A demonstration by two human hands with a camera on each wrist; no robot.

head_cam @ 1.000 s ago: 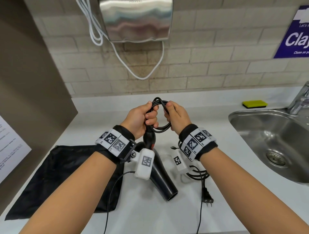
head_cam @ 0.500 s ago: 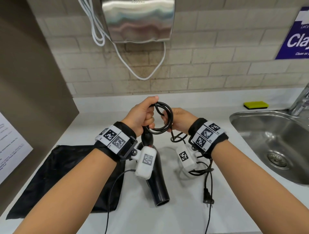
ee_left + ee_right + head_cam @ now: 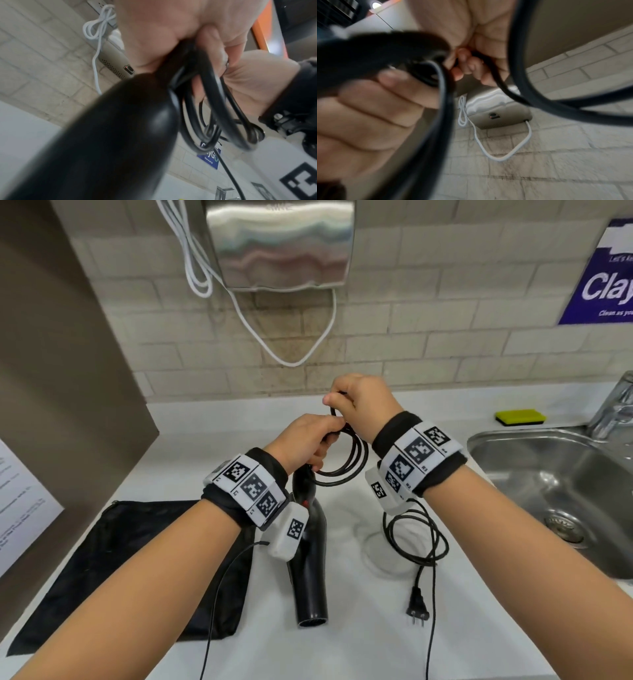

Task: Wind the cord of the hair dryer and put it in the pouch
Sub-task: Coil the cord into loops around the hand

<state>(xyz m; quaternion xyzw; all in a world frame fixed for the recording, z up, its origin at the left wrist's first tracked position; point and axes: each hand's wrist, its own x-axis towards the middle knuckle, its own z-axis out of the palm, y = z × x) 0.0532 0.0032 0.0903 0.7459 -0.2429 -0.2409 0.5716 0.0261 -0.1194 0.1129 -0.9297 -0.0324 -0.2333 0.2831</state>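
Both forearms are bare, with no sleeves in view. Each wrist wears a black fabric band (image 3: 442,474) wrapped by a white strap of square panels printed with black-and-white coded markers (image 3: 253,487). Under each wrist hangs a small white box, the wrist camera housing (image 3: 291,530), with one more such marker on its face. A thin black cable (image 3: 219,594) runs down from the left housing toward the person. The left hand (image 3: 305,440) and right hand (image 3: 363,402) are bare, without gloves or rings.

Black hair dryer (image 3: 310,570) hangs nozzle-down, cord (image 3: 346,463) partly looped up top, the rest and its plug (image 3: 418,607) loose on the table. Black pouch (image 3: 113,546) lies flat, left.
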